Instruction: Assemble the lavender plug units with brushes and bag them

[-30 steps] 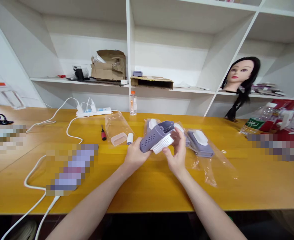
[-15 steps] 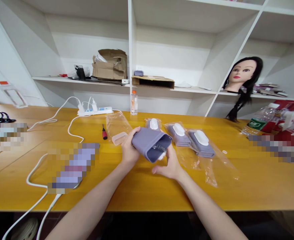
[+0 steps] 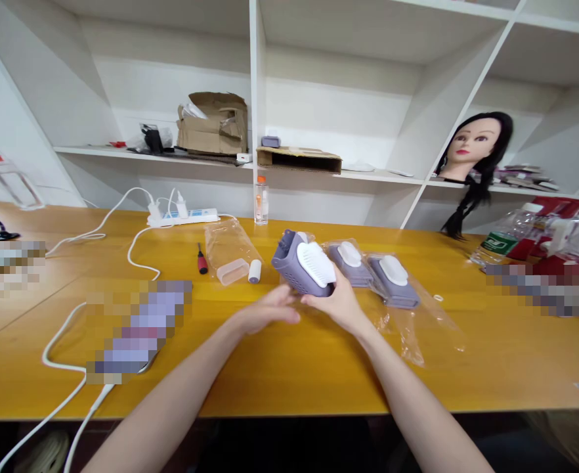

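1. The yellow wooden counter is carrying everything, with two bagged holders lying at 2 o'clock from the hands.
2. The right hand is holding up a grey-purple perforated holder, its grip pressed together around the underside, at 12 o'clock from the wrists.
3. The left hand is hovering open at the holder's 7 o'clock, just beside it.
4. A red-handled screwdriver is lying at 10 o'clock.

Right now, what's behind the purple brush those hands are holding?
The purple brush hides most of a clear bag. Only its top edge shows, so what's inside is covered. Beside it lies a bagged brush.
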Tool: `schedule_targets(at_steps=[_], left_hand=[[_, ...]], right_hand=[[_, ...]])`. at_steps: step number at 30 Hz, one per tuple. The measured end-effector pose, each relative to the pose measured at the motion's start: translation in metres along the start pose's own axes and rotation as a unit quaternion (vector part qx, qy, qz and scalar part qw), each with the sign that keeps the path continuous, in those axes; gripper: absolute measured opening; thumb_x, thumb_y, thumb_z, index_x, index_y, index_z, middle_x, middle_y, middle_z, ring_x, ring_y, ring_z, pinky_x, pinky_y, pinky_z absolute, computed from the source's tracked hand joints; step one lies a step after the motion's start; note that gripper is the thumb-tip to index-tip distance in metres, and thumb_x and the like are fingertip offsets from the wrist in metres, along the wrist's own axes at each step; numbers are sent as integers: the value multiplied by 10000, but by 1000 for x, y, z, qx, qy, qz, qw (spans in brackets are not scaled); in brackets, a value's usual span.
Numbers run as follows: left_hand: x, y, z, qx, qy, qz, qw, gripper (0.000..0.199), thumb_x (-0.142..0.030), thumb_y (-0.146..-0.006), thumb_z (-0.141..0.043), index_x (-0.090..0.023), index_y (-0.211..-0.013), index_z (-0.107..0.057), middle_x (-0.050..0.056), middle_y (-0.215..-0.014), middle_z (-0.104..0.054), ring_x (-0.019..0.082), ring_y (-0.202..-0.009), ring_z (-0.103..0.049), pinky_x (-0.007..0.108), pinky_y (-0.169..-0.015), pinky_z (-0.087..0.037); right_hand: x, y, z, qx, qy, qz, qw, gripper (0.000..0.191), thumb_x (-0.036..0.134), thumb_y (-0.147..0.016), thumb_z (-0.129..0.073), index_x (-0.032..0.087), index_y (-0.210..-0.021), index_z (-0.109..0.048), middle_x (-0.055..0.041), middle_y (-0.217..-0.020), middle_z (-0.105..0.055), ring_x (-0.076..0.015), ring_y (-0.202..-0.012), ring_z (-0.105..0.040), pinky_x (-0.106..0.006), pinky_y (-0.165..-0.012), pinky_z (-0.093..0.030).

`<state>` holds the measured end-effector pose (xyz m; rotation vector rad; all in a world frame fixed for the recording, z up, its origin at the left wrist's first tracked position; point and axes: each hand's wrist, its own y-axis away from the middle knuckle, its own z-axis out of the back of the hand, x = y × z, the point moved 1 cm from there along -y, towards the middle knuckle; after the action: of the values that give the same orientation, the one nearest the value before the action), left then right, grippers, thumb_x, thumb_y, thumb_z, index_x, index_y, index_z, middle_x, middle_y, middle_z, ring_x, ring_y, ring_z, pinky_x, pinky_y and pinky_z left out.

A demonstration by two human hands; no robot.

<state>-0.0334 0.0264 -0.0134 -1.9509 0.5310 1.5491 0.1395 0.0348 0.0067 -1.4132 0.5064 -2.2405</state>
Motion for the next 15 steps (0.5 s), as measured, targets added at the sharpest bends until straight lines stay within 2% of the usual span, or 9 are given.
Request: schedule_targets(at_steps=[3, 5, 8, 12, 15], left_hand=[[-25, 6, 14, -65, 169, -68, 981, 639, -547, -698, -548, -265, -1263, -446, 84, -1252, -523, 301, -1123, -497, 464, -844, -448], [-34, 7, 17, -108, 193, -46, 974, 616, -590, -758, -459, -297, -1298, -407, 73, -1240, -536, 272, -1040, -559, 407, -761, -494], [-35, 6, 12, -154, 169, -14, 973, 557, -536, -794, -475, -275, -1285, -436, 80, -1199, -566, 234, -945, -600, 304, -653, -508], [-29, 3, 6, -173, 143, -27, 974, 453, -377, -784, -567, -274, -1220, -498, 49, -1152, -594, 180, -877, -611, 202, -561, -469], [-26, 1, 6, -184, 128, -32, 974, 430, -302, -752, -590, -271, -1176, -527, 30, -1107, -611, 154, -830, -611, 173, -522, -436]], right_hand=[[-1, -1, 9, 31, 74, 25, 996, 888, 293, -505, -785, 184, -1289, -382, -119, -1296, -481, -295, -1190, -446, -455, -1016, -324], [-2, 0, 11, 63, 106, 34, 992, 900, 295, -486, -790, 198, -1282, -382, -112, -1296, -474, -294, -1186, -445, -455, -1013, -326], [-3, 2, 8, 94, 124, 41, 987, 879, 294, -486, -787, 211, -1267, -392, -101, -1271, -490, -284, -1167, -458, -449, -1001, -338], [-3, 3, 8, 97, 115, 44, 988, 867, 313, -502, -779, 216, -1269, -388, -99, -1264, -496, -279, -1153, -469, -448, -990, -343], [-2, 1, 11, 105, 110, 57, 987, 856, 314, -499, -783, 217, -1261, -404, -96, -1254, -508, -282, -1150, -472, -452, -987, -342]])
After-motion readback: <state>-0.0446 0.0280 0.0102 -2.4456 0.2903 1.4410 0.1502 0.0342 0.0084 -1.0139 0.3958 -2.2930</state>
